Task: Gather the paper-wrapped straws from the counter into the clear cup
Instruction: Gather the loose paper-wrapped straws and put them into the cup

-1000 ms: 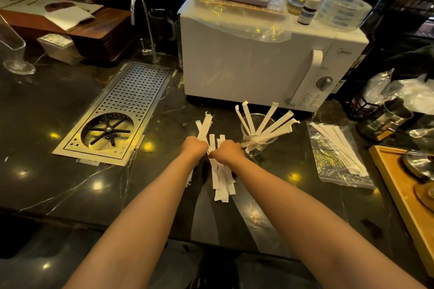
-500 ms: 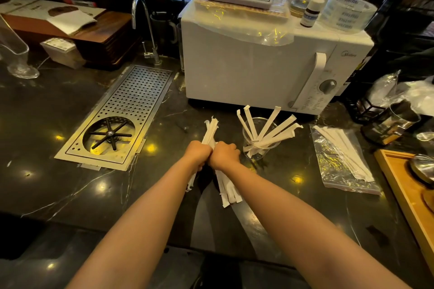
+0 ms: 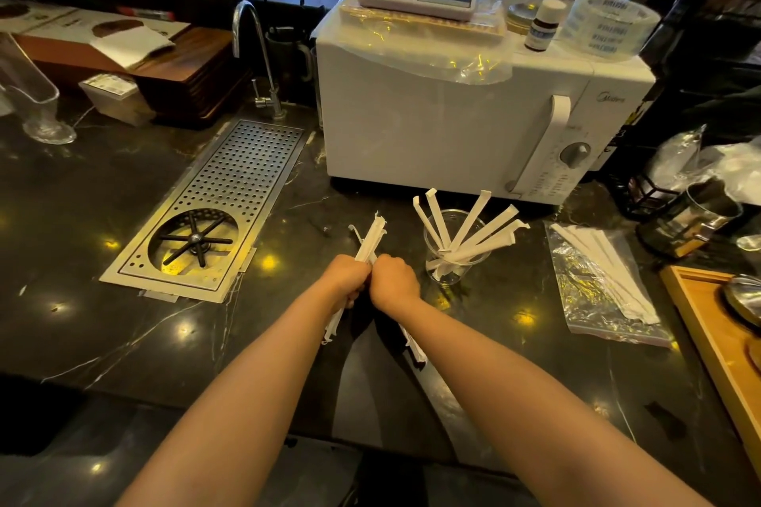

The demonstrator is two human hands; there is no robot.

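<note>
Together, our left hand (image 3: 346,279) and right hand (image 3: 394,281) press knuckle to knuckle above the dark bench (image 3: 123,333), fingers curled tight around one bundle of straws (image 3: 370,240) that pokes out above and below our fists. Just to the right, the clear cup (image 3: 452,259) stands upright, holding several straws fanned outward, in front of the white microwave (image 3: 453,123).

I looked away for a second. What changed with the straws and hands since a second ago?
Both hands, left and right, closed together on the loose straws; the spread pile on the counter was squeezed into one bundle, its far end tilted up. The cup with its straws, the bag and the microwave stayed put.
</note>
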